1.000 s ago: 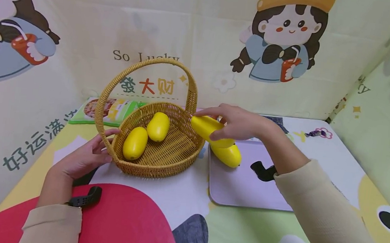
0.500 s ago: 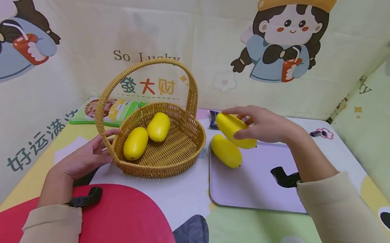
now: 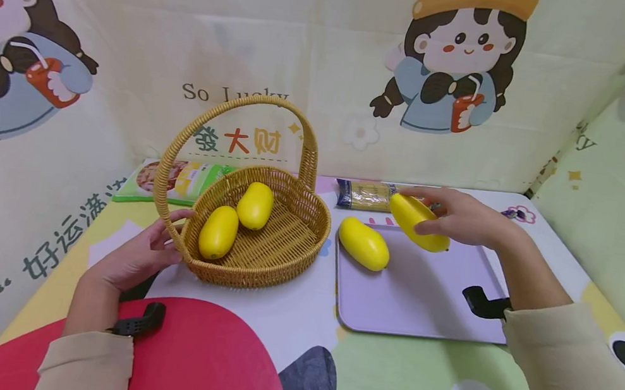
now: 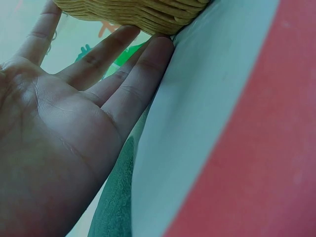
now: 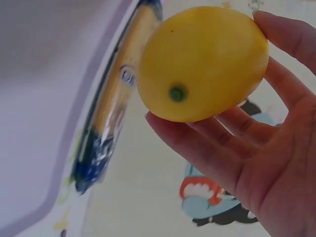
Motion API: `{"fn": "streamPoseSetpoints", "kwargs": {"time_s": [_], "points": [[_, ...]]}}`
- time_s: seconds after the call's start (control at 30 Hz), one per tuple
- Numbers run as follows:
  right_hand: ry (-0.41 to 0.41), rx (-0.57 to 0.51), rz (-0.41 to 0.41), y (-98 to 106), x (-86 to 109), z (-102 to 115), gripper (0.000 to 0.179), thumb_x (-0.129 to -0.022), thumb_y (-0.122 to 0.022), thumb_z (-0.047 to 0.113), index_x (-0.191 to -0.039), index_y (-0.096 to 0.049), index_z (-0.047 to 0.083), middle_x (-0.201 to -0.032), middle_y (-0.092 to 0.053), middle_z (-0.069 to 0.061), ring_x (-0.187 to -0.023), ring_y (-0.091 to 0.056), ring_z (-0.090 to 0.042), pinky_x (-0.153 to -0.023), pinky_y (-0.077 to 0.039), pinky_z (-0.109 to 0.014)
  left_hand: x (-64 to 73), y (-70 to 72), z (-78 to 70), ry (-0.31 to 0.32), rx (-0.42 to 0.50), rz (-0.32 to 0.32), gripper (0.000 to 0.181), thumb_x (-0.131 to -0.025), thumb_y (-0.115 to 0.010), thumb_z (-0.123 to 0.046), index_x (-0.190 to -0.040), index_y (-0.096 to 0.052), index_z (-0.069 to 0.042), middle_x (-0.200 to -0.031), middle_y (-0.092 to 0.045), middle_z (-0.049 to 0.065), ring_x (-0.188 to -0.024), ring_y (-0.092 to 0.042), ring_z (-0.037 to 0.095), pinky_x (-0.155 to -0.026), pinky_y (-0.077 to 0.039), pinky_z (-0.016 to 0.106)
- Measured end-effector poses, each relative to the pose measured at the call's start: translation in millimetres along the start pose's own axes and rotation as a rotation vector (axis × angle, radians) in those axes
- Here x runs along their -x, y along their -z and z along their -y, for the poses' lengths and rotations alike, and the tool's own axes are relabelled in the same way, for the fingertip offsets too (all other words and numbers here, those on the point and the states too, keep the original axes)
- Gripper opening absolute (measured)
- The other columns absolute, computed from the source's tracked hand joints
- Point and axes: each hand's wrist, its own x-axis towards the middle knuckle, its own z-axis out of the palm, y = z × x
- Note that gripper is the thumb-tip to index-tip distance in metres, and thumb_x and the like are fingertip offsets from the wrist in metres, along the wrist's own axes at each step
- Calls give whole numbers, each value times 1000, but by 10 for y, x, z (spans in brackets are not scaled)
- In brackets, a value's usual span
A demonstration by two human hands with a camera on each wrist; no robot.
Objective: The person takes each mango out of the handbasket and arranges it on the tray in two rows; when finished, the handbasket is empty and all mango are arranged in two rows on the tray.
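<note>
In the head view my right hand (image 3: 467, 217) holds a yellow mango (image 3: 418, 224) in the air over the back of the lilac tray (image 3: 420, 308). The right wrist view shows thumb and fingers around this mango (image 5: 202, 64), its green stem end facing the camera. Another mango (image 3: 364, 244) lies on the tray's left side. Two more, a front mango (image 3: 218, 232) and a back mango (image 3: 255, 206), lie in the wicker basket (image 3: 258, 278). My left hand (image 3: 131, 255) touches the basket's left side; in the left wrist view its extended fingers (image 4: 133, 84) meet the wicker.
A green food packet (image 3: 176, 182) lies behind the basket. Beyond the tray is a packet of dry noodles (image 3: 366, 196), partly behind my right hand. A small dark wrapper (image 3: 515, 214) lies at the back right. The basket's tall handle (image 3: 174, 149) arches above it.
My right hand has carried the held mango rightward from beside the basket's rim to above the tray, uncovering the mango lying there and the noodle packet. My left hand and the basket have stayed in place.
</note>
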Motion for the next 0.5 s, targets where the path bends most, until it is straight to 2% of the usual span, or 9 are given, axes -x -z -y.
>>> {"fn": "streamPoseSetpoints", "kwargs": {"time_s": [0.27, 0.5], "points": [[-83, 32, -21, -45, 57, -275, 70, -94, -71, 28, -157, -42, 19, -134, -54, -23, -111, -56, -37, -81, -56, -41, 5, 11, 11, -9, 26, 6, 71, -95, -63, -5, -154, -36, -33, -153, -37, -6, -131, -46, 7, -100, -50, 19], [-128, 42, -33, -129, 66, -500, 70, -93, -73, 29, -156, -44, 17, -137, -52, -30, -112, -56, -42, -83, -58, -48, -5, 11, 19, -17, 22, 10, 71, -95, -63, -4, -154, -36, -33, -153, -37, -5, -132, -46, 7, -100, -50, 20]]}}
